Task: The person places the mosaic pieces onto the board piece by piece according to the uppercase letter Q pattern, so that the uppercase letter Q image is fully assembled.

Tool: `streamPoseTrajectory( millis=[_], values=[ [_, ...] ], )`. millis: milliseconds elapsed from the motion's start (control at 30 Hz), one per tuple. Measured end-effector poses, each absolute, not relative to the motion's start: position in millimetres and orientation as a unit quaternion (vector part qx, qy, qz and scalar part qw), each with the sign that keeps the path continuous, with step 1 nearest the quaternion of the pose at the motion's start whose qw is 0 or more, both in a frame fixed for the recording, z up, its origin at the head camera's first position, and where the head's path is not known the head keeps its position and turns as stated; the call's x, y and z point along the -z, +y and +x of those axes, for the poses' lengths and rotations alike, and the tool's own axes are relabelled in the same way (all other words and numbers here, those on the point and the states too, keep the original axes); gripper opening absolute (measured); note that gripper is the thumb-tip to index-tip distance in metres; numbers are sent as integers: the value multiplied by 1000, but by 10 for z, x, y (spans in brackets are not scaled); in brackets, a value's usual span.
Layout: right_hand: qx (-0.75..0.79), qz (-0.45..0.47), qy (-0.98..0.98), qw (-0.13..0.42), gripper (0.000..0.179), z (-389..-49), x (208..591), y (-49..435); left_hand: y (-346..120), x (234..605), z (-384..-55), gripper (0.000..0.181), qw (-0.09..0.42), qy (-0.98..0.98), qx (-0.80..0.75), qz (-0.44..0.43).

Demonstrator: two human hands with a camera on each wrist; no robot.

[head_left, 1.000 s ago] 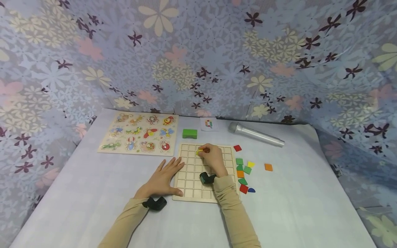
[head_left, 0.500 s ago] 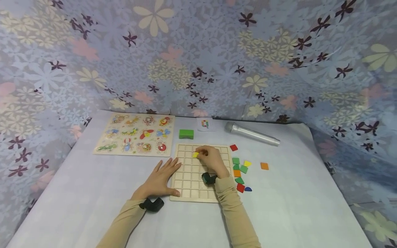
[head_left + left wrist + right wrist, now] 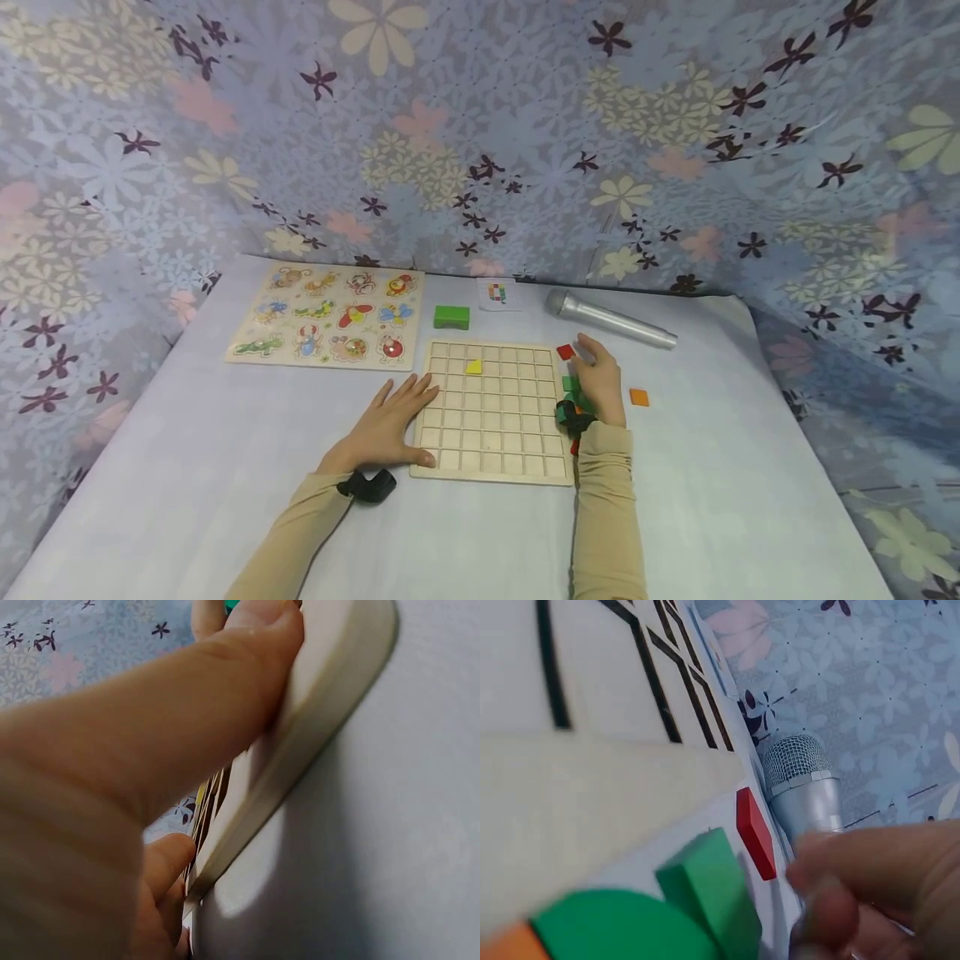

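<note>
A wooden grid board (image 3: 491,481) lies flat on the table, with one yellow piece (image 3: 473,367) in a cell of its upper part. My left hand (image 3: 386,425) rests spread along the board's left edge; its thumb (image 3: 247,645) lies on the near corner. Just beyond the board's right edge, my right hand (image 3: 600,383) hovers over the loose pieces and holds nothing. Its fingers (image 3: 877,862) come close to a red square piece (image 3: 755,832). Green pieces (image 3: 712,889) lie beside and partly under this hand, which hides some of the others.
A silver microphone (image 3: 615,321) lies behind the loose pieces. An orange square (image 3: 639,397) sits farther right. Behind the board are a green arch block (image 3: 452,317) and a small pattern card (image 3: 498,294). An insect puzzle board (image 3: 330,317) lies at the back left.
My right hand has let go of the yellow piece on the board and moved right, to the loose pieces. My left hand stays at the board's left edge.
</note>
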State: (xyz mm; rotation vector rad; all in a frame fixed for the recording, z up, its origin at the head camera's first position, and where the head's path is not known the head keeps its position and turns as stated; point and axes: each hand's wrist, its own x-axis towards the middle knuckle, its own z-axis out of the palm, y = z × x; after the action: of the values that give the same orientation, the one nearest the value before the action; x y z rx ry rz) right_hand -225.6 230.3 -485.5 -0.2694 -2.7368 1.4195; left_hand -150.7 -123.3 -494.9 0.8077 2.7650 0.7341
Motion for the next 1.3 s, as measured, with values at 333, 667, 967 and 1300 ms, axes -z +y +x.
streamPoseTrajectory(
  millis=[333,667,967,1300],
  values=[
    [-406,-79,-908,66,39,-2235,4894,2230,-1229,4945,-1498,108,87,929,-239,268],
    [-440,-101,-891,54,23,-2204,4850,2193,-1229,4945,-1501,108,84,930,-240,265],
    [-506,-105,-856,36,24,-2215,4739,1934,-1239,4942,-1495,107,89,928,-243,267],
    [-466,-7,-885,1,15,-2226,4749,1443,-1237,4942,-1496,107,82,928,-243,270]
  ],
)
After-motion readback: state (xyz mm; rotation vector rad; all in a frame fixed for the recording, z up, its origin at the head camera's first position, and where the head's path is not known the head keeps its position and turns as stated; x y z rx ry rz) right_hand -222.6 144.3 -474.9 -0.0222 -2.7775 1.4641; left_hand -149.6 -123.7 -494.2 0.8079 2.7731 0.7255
